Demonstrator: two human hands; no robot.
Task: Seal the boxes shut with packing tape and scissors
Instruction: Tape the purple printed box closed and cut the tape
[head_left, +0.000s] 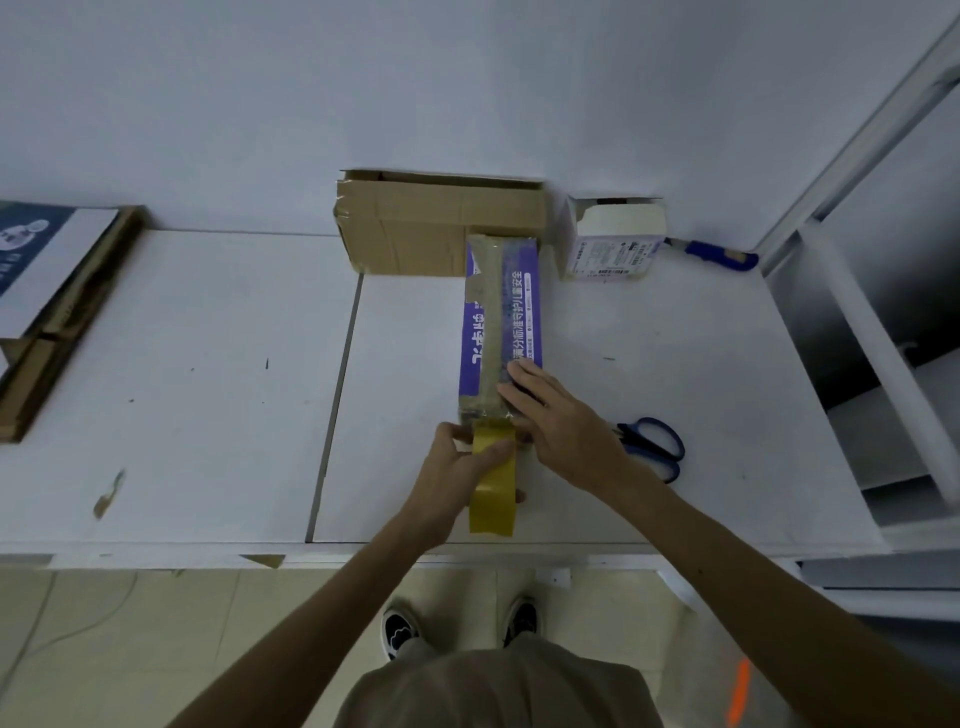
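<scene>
Closest in, the left hand (457, 457) curls round the tape roll (493, 493). Just beyond it, the right hand (561, 421) lies flat, fingers straight, pressing on the near end of the box (519, 312). The box's long axis runs straight away from both hands. The scissors (657, 447) lie just right of the right wrist, so I'd say that hand is nearer for the cut.

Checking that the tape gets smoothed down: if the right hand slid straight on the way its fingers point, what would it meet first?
The right hand lies flat on the purple box. Sliding on, it would probably first cross the tape strip along the top.
</scene>
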